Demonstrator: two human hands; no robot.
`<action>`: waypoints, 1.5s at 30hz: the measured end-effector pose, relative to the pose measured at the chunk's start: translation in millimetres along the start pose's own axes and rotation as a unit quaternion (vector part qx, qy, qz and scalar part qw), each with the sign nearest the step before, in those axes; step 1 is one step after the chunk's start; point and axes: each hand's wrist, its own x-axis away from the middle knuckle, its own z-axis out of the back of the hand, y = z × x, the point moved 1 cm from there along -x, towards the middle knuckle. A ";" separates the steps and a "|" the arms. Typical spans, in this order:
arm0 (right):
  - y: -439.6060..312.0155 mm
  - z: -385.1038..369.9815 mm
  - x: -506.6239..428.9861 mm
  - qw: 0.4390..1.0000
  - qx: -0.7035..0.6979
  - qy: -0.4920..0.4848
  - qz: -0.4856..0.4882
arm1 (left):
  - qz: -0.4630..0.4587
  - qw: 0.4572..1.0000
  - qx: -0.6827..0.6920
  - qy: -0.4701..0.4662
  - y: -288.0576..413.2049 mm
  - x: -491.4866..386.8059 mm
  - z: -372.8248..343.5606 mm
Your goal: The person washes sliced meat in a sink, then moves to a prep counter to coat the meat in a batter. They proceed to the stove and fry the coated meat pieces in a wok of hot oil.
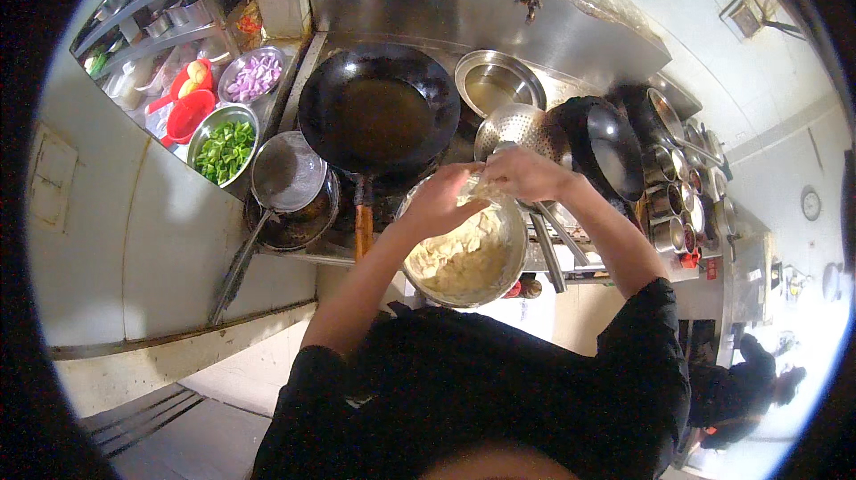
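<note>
A large metal bowl (523, 249) of pale, batter-coated pieces (461, 256) stands at the stove's front edge, close to my body. Over its far rim, my left hand (449, 198) and my right hand (525, 174) meet. A pale, battered piece seems to be between their fingertips, though the fingers partly hide it. Beyond my left hand sits a black wok (378, 112) with dark liquid in it and a wooden handle (363, 226) towards me. A perforated metal skimmer (515, 129) lies just past my right hand.
A metal pot (501, 82) with liquid stands behind the skimmer. A second black wok (605, 149) is tilted at right. Left are a fine strainer (287, 171), bowls of chopped green peppers (226, 151) and onions (254, 77), and red scoops (190, 115). Another person (735, 393) is far right.
</note>
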 end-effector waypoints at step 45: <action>98.2 -265.1 42.2 0.950 0.044 0.007 -0.309 | 0.303 0.950 0.015 -0.078 -49.2 90.2 -33.1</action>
